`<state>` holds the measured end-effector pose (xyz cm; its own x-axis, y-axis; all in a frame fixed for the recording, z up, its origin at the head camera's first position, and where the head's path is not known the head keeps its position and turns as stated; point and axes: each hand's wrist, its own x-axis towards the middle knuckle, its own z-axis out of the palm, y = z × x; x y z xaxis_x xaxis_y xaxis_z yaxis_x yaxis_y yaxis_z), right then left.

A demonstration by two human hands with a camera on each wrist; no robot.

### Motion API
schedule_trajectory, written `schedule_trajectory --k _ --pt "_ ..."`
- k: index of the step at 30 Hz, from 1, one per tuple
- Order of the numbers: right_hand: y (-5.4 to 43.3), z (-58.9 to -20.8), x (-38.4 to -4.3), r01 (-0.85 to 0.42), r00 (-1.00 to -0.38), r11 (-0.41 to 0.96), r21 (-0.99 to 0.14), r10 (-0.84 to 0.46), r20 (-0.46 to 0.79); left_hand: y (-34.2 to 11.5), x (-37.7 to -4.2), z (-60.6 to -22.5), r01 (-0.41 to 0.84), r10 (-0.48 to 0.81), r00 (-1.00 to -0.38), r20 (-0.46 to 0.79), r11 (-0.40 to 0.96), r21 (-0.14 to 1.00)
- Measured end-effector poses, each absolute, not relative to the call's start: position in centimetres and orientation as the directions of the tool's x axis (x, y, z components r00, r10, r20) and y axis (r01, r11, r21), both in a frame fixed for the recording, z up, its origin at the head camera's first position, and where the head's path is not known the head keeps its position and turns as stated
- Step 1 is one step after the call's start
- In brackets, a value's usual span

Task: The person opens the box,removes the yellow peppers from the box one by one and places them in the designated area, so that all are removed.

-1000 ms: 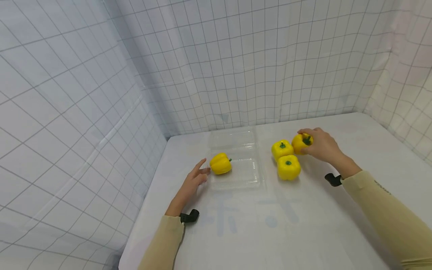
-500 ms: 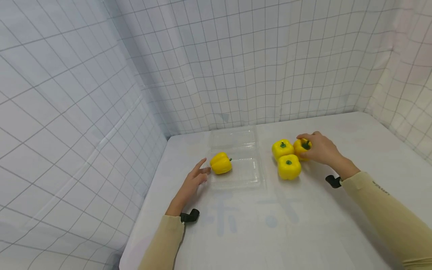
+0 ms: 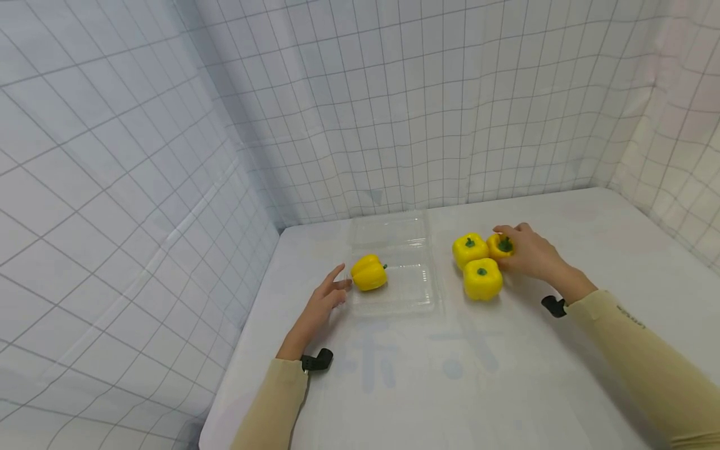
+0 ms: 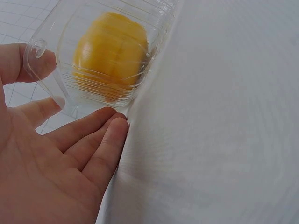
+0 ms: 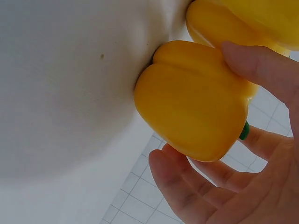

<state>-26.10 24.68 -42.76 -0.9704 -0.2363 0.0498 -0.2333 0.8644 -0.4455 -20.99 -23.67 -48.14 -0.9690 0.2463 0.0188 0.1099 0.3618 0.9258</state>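
Note:
In the head view, my left hand rests at the left side of a clear plastic clamshell box, its fingers fairly straight at the rim. Seen from the left wrist, those fingers lie against the box's ribbed wall. Inside the box, a yellow bell pepper lies on its side. Over on the right, my right hand holds another yellow bell pepper, thumb on one side and fingers curled round the other. Two more yellow peppers, a rear one and a front one, stand upright beside it.
The box's hinged lid lies open toward the back of the white-covered table. Grid-patterned curtains enclose the back and sides. Each wrist wears a black camera, one on the left and one on the right.
My right hand has moved slightly down and toward the two standing peppers, and the pepper it holds has shifted a little with it. The left hand stays put.

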Motion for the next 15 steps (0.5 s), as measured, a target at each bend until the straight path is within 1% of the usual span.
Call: schedule_trajectory --k 8,15 --pt "24.8 -42.3 -25.7 -0.246 -0.968 0.870 -0.426 -0.244 0.061 -23.7 -21.0 -47.9 0.079 0.252 -0.968 -0.012 0.350 0.933" --pt "24.5 -40.4 -24.7 -0.243 -0.970 0.866 -0.438 -0.229 0.084 -23.7 -21.0 -47.9 0.077 0.256 -0.967 -0.015 0.345 0.935"
